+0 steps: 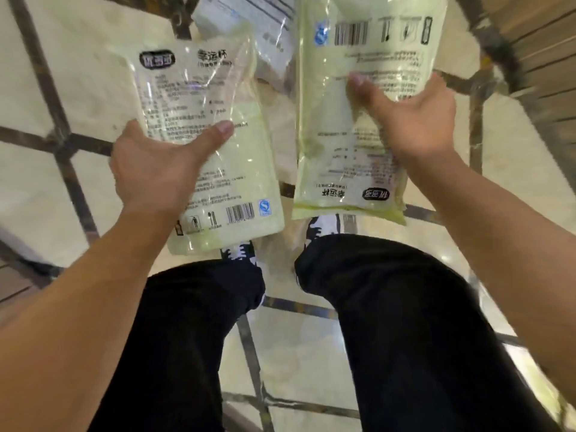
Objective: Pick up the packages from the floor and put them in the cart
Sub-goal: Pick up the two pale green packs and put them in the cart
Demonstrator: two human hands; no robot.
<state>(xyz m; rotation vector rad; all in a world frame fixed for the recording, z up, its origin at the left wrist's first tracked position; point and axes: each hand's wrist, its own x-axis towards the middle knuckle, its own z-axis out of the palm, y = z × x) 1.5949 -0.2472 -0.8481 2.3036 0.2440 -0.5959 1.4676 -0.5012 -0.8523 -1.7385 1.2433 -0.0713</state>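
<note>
My left hand (156, 163) grips a pale green plastic package (218, 182) with black print and a barcode at its near end, thumb pressed on its front. My right hand (408, 120) holds a second pale green package (352, 169) of the same kind, turned the other way with its barcode at the far end. Both packages hang above the floor in front of my knees. A further clear-wrapped white package (249, 29) lies on the floor beyond them, partly hidden. No cart is clearly visible.
The floor (62, 73) is cream tile with dark strips crossing it. My legs in black trousers (389, 322) and black-and-white shoes (321, 226) fill the lower middle. A dark metal frame (495, 57) and wooden slats (548, 42) stand at the upper right.
</note>
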